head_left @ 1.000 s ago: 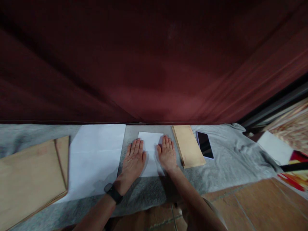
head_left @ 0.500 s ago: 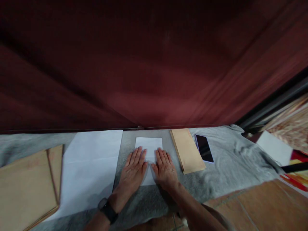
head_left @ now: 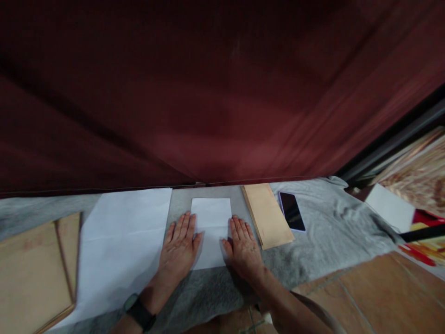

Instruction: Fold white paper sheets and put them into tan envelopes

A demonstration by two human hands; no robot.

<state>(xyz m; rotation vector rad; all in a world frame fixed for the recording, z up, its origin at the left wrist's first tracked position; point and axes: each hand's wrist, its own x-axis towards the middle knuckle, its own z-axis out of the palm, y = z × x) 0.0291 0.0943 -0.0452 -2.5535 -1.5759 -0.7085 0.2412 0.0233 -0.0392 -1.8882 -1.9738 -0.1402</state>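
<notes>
A small folded white paper (head_left: 210,222) lies on a grey cloth (head_left: 330,232) in front of me. My left hand (head_left: 179,248) rests flat on the paper's left edge, fingers together and stretched out. My right hand (head_left: 243,248) rests flat on its right edge in the same way. Neither hand grips anything. A dark watch (head_left: 139,313) sits on my left wrist.
A large white sheet (head_left: 121,241) lies left of the paper, with brown envelopes (head_left: 33,273) further left. A stack of brown envelopes (head_left: 267,214) and a dark phone (head_left: 291,211) lie to the right. A dark red curtain (head_left: 215,93) hangs behind. Tiled floor (head_left: 375,292) is at the lower right.
Both hands have slid outward from the middle of the folded paper to its left and right edges. The view has shifted slightly.
</notes>
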